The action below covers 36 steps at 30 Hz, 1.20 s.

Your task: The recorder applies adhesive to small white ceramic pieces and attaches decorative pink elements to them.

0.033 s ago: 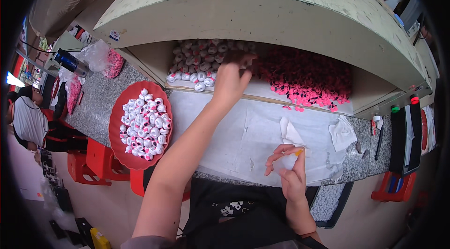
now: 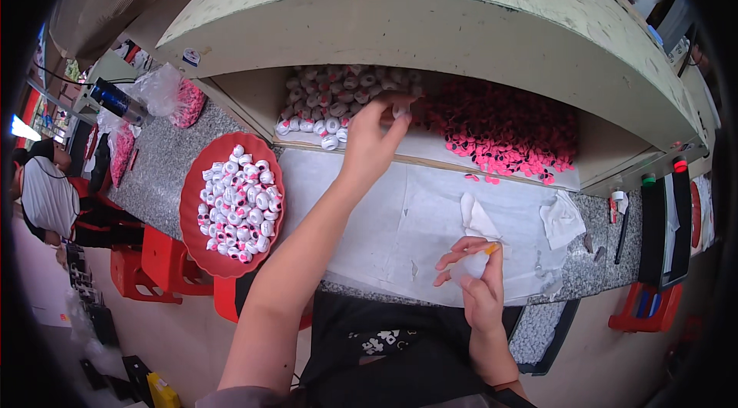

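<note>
My left hand reaches up into the open shelf and pinches a white round piece at the edge of a heap of white round pieces. Beside that heap lies a heap of pink pieces. My right hand stays low near my body, over the white paper sheet. Its fingers are closed on a small pale piece, and an orange tip shows by its fingertips.
A red tray with several white round pieces sits at the left on the grey stone counter. Crumpled tissues lie at the right. Bags of pink parts lie far left. Another person sits beside red stools.
</note>
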Each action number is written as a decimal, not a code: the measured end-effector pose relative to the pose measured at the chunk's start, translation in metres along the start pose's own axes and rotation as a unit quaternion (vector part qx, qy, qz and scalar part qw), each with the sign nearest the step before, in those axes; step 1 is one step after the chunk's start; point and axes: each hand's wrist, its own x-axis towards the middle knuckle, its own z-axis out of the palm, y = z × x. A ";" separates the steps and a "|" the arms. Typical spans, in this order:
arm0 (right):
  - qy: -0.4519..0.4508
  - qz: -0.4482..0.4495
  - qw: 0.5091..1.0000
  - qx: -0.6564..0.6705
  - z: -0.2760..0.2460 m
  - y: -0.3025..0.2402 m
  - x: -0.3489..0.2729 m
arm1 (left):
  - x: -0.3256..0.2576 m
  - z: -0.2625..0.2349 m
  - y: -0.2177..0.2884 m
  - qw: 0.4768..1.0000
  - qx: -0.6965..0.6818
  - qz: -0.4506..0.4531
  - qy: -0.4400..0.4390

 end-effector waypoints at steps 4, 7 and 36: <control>0.039 0.015 0.996 -0.073 0.023 -0.018 0.001 | -0.074 -0.031 0.029 0.936 -0.310 -0.165 -0.004; 0.041 0.024 0.991 -0.128 0.032 -0.027 -0.001 | -0.121 -0.033 0.034 0.851 -0.477 -0.217 0.007; -0.050 -0.286 0.904 -0.313 0.048 -0.017 -0.021 | -0.179 -0.018 0.038 0.827 -0.533 -0.182 0.004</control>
